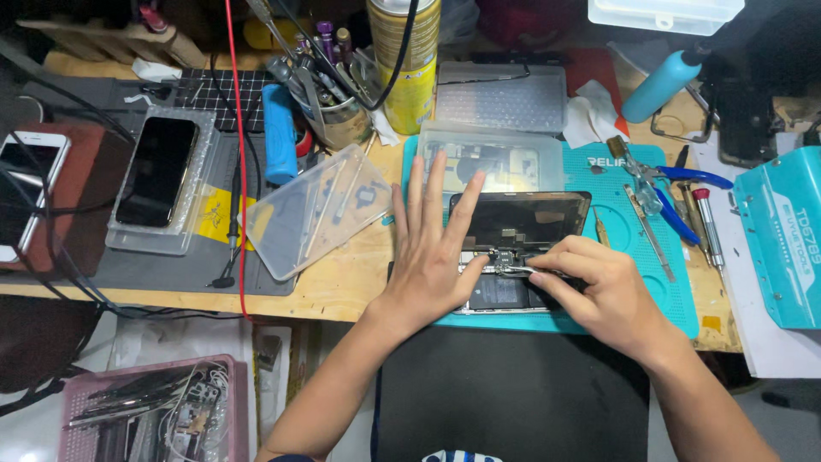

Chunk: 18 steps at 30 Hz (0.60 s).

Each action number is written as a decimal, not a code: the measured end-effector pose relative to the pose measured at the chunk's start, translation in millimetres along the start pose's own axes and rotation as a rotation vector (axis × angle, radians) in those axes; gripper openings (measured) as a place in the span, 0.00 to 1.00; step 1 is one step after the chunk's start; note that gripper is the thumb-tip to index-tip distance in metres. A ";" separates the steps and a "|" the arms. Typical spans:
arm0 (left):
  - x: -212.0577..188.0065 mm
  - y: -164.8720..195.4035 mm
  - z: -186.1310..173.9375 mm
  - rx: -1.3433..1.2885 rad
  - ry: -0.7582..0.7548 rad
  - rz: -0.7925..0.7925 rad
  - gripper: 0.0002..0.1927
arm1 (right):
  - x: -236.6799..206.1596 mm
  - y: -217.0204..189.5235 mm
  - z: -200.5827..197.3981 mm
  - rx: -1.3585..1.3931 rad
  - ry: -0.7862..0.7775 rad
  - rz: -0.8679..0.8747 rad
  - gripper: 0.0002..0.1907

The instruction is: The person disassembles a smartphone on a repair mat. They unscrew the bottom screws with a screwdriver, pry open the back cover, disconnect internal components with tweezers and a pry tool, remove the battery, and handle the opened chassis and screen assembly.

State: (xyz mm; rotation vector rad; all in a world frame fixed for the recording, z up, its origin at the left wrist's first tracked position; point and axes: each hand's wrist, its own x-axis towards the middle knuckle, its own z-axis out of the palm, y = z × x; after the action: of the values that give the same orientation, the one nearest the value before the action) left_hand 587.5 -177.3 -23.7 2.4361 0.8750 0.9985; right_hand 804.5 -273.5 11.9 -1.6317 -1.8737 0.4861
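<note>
An opened smartphone (500, 291) lies on a teal work mat (616, 192) at the desk's front edge, its dark screen panel (522, 218) lifted up behind the body. My left hand (428, 257) rests flat on the phone's left side, fingers spread, thumb by the exposed internals. My right hand (599, 287) pinches metal tweezers (517, 270), tips pointing left into the phone's innards near the connectors.
A clear plastic tray (316, 210) lies left of the mat, another clear box (492, 158) behind the phone. Two other phones (158, 171) (21, 184) sit at left. A cup of tools (333, 111), spray can (406, 64), blue bottle (658, 85), pliers and screwdrivers (676, 201), and a teal device (782, 248) crowd the desk.
</note>
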 end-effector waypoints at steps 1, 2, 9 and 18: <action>1.0 0.3 1.9 0.004 -0.002 -0.005 0.55 | 1.8 3.2 -1.3 -0.001 -0.006 -0.006 0.08; 0.0 -0.6 1.5 0.007 -0.004 -0.009 0.55 | 3.0 4.3 0.4 -0.001 -0.012 -0.011 0.08; 12.1 3.1 18.8 0.021 -0.028 -0.037 0.56 | 7.4 27.3 -8.2 0.027 -0.031 0.016 0.08; 17.3 -10.4 20.9 0.017 -0.020 -0.050 0.56 | 23.6 33.4 -5.4 0.040 -0.063 0.060 0.08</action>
State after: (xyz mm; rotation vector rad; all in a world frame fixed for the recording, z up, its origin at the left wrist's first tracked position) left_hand 608.1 -160.1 -34.9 2.4218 0.9371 0.9504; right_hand 831.8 -245.1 -0.4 -1.6687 -1.8521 0.6024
